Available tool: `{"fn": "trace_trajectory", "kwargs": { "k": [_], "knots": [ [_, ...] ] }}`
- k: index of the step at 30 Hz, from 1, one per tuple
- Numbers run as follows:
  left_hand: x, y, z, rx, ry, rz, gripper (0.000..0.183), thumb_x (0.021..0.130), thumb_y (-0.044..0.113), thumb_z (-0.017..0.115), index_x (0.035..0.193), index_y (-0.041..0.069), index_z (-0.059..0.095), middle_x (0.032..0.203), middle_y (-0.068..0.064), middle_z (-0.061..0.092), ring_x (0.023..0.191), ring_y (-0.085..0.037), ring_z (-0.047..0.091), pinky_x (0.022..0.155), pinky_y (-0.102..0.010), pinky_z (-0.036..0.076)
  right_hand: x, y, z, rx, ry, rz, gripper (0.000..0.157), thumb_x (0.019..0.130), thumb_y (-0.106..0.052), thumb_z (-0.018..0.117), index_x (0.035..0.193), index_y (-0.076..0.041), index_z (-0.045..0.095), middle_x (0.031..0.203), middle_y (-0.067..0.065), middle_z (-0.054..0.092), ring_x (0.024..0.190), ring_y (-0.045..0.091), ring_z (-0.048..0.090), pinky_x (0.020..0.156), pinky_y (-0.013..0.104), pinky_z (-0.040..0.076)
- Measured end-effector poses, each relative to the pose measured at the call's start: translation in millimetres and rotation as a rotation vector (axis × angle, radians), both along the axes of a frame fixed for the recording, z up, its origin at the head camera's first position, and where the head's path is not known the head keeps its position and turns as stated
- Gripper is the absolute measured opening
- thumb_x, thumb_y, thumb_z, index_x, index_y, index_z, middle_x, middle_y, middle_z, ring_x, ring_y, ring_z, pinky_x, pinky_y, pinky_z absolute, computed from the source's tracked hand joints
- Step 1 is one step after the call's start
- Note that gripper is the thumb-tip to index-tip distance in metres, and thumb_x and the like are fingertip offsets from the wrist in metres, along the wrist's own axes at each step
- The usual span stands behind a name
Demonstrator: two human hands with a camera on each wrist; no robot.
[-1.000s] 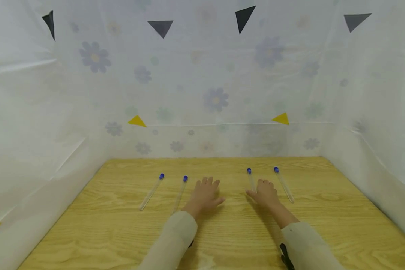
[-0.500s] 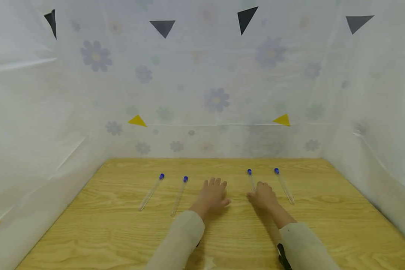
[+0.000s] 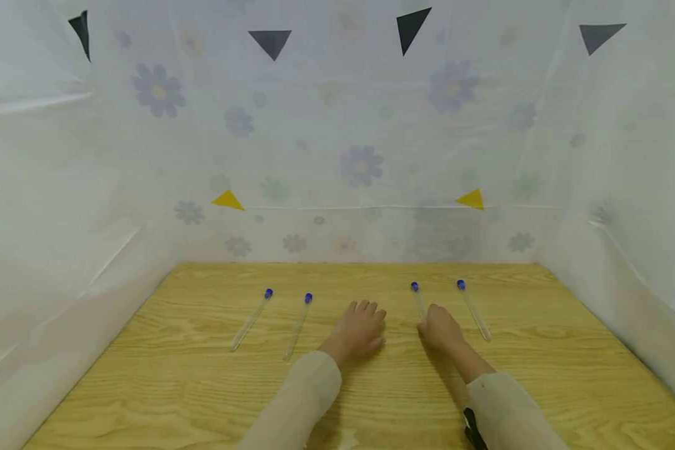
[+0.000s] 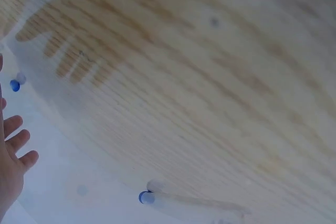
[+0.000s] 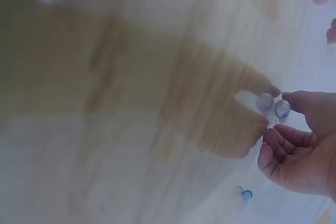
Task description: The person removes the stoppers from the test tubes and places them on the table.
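Clear test tubes with blue caps lie in two pairs on the wooden table [image 3: 191,375]. My right hand [image 3: 442,328] pinches the lower part of the inner right test tube [image 3: 419,305], whose blue cap points away from me. In the right wrist view, thumb and curled fingers [image 5: 302,137] stand on either side of its rounded end [image 5: 282,108]. My left hand [image 3: 358,328], palm down, has its fingers stretched out close over the table, holding nothing. Left of it lie the inner left test tube [image 3: 298,328] and the outer left test tube [image 3: 250,322].
The outer right test tube [image 3: 474,311] lies just beyond my right hand. White flowered sheeting [image 3: 315,125] encloses the table at the back and both sides, with black and yellow triangles stuck on it. A dark strap [image 3: 472,428] shows at the right sleeve.
The right hand's thumb and fingers have closed on the inner right test tube. My left hand has moved to the right, away from the left pair, its fingers a little more drawn together.
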State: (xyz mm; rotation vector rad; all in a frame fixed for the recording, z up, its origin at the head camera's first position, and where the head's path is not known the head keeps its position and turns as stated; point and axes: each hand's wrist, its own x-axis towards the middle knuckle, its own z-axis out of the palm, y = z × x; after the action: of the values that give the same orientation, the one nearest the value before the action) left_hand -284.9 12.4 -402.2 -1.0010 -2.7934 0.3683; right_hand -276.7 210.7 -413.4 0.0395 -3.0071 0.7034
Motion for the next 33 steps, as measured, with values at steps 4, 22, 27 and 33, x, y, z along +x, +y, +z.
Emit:
{"fn": "trace_trajectory", "kwargs": {
  "k": [4,22,27,33],
  "knots": [
    [-0.5,0,1.0,-0.008,0.002,-0.012,0.055,0.091,0.053,0.047,0.134,0.02,0.044,0.134,-0.001,0.049,0.125,-0.018,0.045,0.105,-0.034,0.037,1.1,-2,0.8,0.006,-0.001,-0.013,0.016,0.085,-0.006,0.052,0.085,0.009,0.048,0.07,0.012,0.046,0.06,0.021,0.043,0.05,0.029,0.037],
    [0.2,1,-3.4,-0.015,0.054,-0.058,0.047,0.091,0.05,0.049,0.128,0.02,0.051,0.128,-0.001,0.052,0.12,-0.017,0.047,0.101,-0.032,0.039,10.0,-5,7.7,-0.022,0.011,-0.04,0.014,0.087,-0.001,0.053,0.087,0.013,0.05,0.075,0.02,0.055,0.065,0.026,0.054,0.056,0.034,0.046],
    [-1.5,0,-4.4,-0.014,0.053,-0.058,0.047,0.091,0.05,0.049,0.128,0.021,0.051,0.132,0.0,0.05,0.122,-0.016,0.046,0.103,-0.032,0.039,10.3,-2,7.1,-0.018,0.019,-0.025,0.013,0.086,0.001,0.053,0.09,0.013,0.052,0.079,0.023,0.058,0.068,0.028,0.056,0.061,0.038,0.049],
    [-1.1,0,-2.9,-0.024,0.046,-0.03,0.047,0.092,0.048,0.05,0.129,0.019,0.05,0.133,0.0,0.05,0.123,-0.016,0.046,0.103,-0.031,0.039,13.7,-1,6.9,-0.009,0.025,0.03,0.009,0.084,0.004,0.056,0.088,0.011,0.052,0.077,0.019,0.058,0.066,0.024,0.054,0.058,0.034,0.047]
  ]
}}
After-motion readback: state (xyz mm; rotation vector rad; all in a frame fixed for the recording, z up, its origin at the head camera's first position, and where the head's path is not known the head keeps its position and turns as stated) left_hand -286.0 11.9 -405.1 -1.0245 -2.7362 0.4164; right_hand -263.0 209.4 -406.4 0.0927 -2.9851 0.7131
